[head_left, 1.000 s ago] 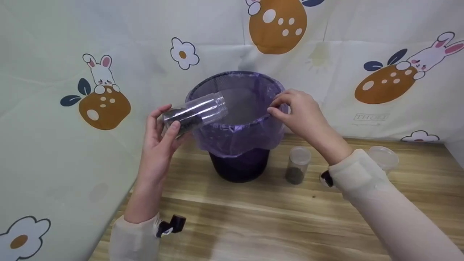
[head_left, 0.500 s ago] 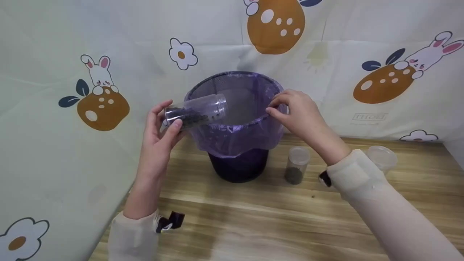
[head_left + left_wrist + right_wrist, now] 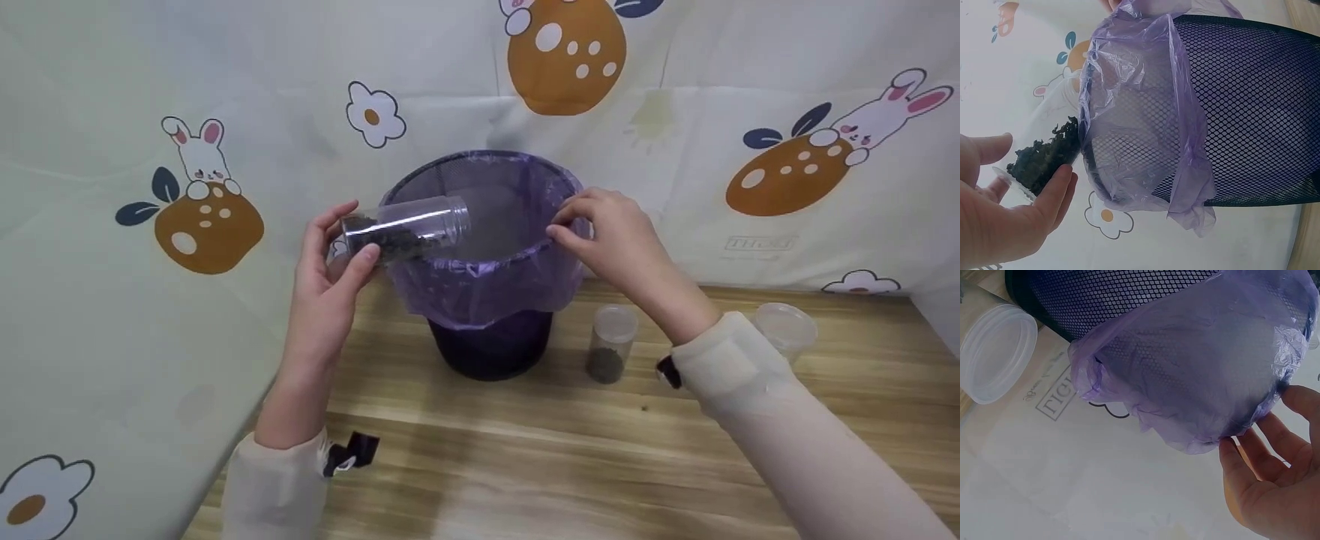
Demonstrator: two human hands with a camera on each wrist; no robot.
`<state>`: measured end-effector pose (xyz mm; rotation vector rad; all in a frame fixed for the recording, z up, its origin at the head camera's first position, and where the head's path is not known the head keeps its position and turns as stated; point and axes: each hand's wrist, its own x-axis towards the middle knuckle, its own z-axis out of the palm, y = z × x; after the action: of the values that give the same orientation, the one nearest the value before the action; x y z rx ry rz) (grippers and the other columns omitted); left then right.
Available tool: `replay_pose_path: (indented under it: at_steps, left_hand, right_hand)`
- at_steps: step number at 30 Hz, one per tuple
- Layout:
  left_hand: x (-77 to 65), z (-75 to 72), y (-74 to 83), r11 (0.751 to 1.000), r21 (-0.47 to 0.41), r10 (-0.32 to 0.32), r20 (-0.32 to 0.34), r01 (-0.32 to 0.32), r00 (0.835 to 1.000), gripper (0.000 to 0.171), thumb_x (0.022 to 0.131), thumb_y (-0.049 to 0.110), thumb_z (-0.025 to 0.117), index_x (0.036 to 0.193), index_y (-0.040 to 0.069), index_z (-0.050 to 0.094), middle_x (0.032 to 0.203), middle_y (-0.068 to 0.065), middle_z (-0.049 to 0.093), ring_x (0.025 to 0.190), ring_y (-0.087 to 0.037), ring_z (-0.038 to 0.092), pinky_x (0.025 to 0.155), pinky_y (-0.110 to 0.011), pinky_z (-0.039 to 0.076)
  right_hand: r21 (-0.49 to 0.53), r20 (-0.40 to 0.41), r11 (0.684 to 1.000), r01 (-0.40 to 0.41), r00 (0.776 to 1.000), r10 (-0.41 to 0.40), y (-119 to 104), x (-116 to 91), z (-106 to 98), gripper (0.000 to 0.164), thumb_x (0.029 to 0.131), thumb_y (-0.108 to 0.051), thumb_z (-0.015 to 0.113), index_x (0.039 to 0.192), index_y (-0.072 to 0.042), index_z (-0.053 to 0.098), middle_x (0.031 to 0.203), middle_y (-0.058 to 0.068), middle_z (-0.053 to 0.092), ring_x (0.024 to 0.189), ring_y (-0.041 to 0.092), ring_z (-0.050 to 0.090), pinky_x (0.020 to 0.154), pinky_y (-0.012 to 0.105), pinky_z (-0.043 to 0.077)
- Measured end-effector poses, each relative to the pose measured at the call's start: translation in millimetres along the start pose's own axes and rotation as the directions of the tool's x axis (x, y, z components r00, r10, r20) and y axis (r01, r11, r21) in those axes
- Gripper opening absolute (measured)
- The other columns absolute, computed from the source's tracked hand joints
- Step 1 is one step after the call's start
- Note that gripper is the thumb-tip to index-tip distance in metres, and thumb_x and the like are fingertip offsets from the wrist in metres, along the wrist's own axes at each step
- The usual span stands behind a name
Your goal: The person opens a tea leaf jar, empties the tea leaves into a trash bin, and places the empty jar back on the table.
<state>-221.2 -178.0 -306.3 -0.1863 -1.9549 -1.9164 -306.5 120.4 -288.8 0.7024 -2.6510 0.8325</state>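
Observation:
My left hand (image 3: 326, 292) grips a clear plastic jar (image 3: 416, 217) near its base, thumb on the near side. The jar lies nearly level, its open mouth over the left part of a dark mesh waste bin (image 3: 487, 352). Dark green, crinkled dried leaves (image 3: 1044, 157) lie along the jar's lower side. A thin purple bag (image 3: 480, 292) lines the bin and folds down over the rim. At the bin's right rim, my right hand (image 3: 615, 232) pinches the rim and bag between thumb and fingers; the right wrist view shows these fingertips (image 3: 1230, 444) on the bag's edge.
On the wooden table (image 3: 510, 442), a small lidded clear jar (image 3: 611, 345) with dark contents stands right of the bin. Another clear container (image 3: 787, 326) stands farther right, partly behind the right sleeve. A printed cloth (image 3: 435, 60) hangs behind and at the left.
The left hand has brought the jar's base up slightly, so it lies more level. The dark leaves inside have spread toward the mouth. The right hand keeps its place at the rim.

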Motion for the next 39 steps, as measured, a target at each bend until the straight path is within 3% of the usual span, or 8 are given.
replay_pose_path:
  at_steps: [30, 39]
  left_hand:
    - [3.2, 8.3, 5.1, 0.993, 0.099, 0.068, 0.019, -0.069, 0.998, 0.052, 0.097, 0.001, 0.059, 0.146, 0.014, 0.045, 0.143, -0.001, 0.046, 0.123, -0.022, 0.06, 0.093, -0.022, 0.056]
    - [2.8, 10.6, 6.1, 0.987, 0.132, 0.093, 0.017, -0.094, 0.996, 0.053, 0.097, 0.002, 0.06, 0.147, 0.013, 0.046, 0.148, 0.0, 0.043, 0.106, -0.016, 0.063, 0.084, -0.021, 0.057]
  right_hand:
    - [-0.01, 0.001, 1.0, -0.004, 1.0, 0.004, 1, 0, 0, 0.022, 0.096, -0.022, 0.067, 0.104, -0.004, 0.076, 0.116, 0.014, 0.069, 0.115, 0.036, 0.06, 0.104, 0.051, 0.045]
    - [-0.015, 0.0, 1.0, -0.001, 1.0, 0.001, 0, 0, 0, 0.023, 0.096, -0.022, 0.066, 0.105, -0.003, 0.075, 0.117, 0.015, 0.069, 0.116, 0.037, 0.059, 0.104, 0.051, 0.045]
